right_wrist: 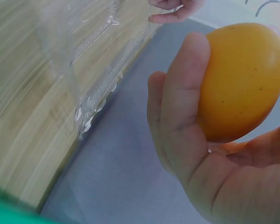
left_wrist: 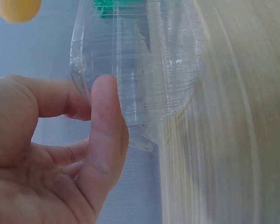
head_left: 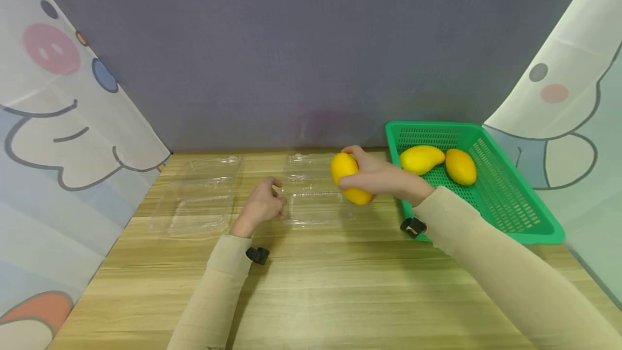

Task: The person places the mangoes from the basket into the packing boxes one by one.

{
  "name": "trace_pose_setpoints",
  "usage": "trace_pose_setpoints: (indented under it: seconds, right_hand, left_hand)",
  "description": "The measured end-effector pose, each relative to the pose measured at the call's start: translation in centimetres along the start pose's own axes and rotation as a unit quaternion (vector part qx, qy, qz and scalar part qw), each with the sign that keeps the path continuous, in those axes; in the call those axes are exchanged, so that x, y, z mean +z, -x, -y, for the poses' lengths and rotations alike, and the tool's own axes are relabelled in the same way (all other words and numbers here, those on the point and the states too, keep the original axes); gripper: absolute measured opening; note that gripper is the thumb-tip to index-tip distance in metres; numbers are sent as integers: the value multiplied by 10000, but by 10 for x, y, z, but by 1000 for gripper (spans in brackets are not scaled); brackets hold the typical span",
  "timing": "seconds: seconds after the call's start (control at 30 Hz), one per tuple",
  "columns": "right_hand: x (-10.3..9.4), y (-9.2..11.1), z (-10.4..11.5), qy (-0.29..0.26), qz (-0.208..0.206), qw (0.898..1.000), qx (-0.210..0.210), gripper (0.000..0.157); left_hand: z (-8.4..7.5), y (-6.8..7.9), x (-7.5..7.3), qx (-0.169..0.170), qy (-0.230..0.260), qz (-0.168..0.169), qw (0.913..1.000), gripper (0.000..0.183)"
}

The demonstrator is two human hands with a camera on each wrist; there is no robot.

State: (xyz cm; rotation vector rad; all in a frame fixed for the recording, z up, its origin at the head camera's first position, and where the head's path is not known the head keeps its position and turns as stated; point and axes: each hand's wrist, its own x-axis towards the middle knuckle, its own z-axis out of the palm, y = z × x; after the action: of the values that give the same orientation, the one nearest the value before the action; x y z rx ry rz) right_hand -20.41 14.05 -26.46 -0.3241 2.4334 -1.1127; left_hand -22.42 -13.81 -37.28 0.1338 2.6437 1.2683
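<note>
My right hand (head_left: 376, 174) grips a yellow mango (right_wrist: 245, 84), fingers curled round it, above the right part of a clear plastic clamshell box (head_left: 311, 199). That box lies opened out on the table. At its left edge is my left hand (head_left: 262, 204), its thumb and fingers loosely bent and apart, fingertips right at the rim. In the left wrist view the fingers (left_wrist: 107, 121) overlap the box's clear wall (left_wrist: 144, 70). Two more mangoes, one paler (head_left: 420, 160) and one deeper yellow (head_left: 460, 167), lie in a green basket (head_left: 529, 199) on the right.
Left of my left hand lies another opened clear plastic box (head_left: 199, 204). A grey panel (head_left: 311, 58) stands along the table's back edge. Printed cloths hang on both sides. The wooden table (head_left: 316, 296) extends toward me in front of the boxes.
</note>
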Motion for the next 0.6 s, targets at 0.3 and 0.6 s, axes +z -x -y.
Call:
trace_pose_setpoints:
  seconds: [0.3,0.6]
  right_hand:
    - [24,-16,3,10,-172,9995,-275,86]
    - [39,-25,-2,44,-202,9986,-490,86]
  left_hand:
    - [0,0,1,-21,44,-19,10000,48]
    - [0,-1,3,15,85,-62,9999,49]
